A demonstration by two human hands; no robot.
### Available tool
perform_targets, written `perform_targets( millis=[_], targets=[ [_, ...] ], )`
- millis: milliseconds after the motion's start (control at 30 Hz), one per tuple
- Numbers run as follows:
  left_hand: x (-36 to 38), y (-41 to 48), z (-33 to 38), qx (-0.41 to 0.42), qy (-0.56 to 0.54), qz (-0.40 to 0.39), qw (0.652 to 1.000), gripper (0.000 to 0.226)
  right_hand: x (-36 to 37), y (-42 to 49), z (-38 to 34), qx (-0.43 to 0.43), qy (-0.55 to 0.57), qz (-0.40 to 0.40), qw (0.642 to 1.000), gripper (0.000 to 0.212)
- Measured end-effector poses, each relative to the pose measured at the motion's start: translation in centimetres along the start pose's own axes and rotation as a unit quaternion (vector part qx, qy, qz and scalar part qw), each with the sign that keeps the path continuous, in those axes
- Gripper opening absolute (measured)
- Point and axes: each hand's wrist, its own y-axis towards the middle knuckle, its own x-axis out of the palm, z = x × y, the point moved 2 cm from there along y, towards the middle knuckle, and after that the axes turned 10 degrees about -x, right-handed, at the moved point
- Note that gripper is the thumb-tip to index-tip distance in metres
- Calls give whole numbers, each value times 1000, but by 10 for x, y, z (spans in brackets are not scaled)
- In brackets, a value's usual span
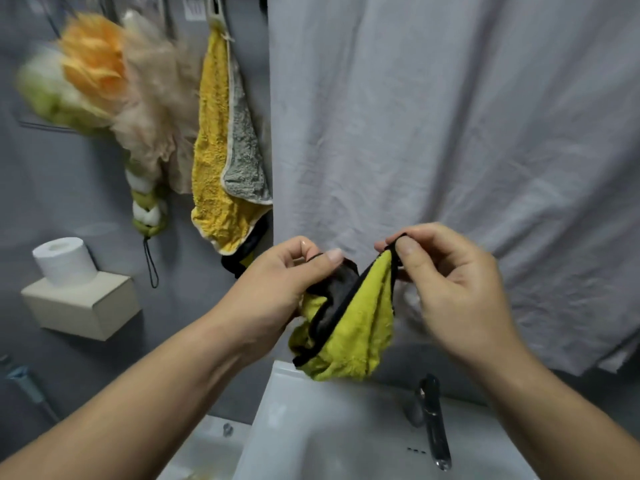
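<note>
**Cloth held over a bathroom sink**

Grey bathroom wall fills the left of the frame, with a pale curtain (450, 133) hanging across the right. At centre, the left hand (277, 289) grips the bunched dark side of a yellow-green cloth (356, 327), fingers curled round it, while the right hand (450, 289) pinches its black-edged corner between thumb and forefinger. The cloth hangs above the white sink (311, 427), near the tap (433, 420). A yellow towel (214, 150) hangs at upper left, a toilet roll (64, 261) lower left
</note>
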Motion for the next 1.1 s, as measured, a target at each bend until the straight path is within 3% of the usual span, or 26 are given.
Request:
perform_targets(
  millis=[167,333,467,633,867,967,1100],
  targets=[
    [-19,7,23,51,48,57,996,34,0,17,-12,50,70,-36,996,24],
    [-22,14,43,114,67,35,991,25,14,25,-6,22,-39,-101,994,15],
    [-10,13,53,120,59,-20,991,14,23,36,-11,14,-33,-119,992,13],
    [-24,15,57,144,89,33,985,14,10,41,-20,32,-15,-133,990,9],
    [-20,14,46,118,262,2,958,13,17,49,-32,29,46,-111,992,8],
    [-21,13,50,143,246,14,959,11,28,62,-37,23,56,-116,991,15],
    [-30,9,59,132,199,30,971,28,32,80,-40,23,50,-123,991,18]
  ],
)
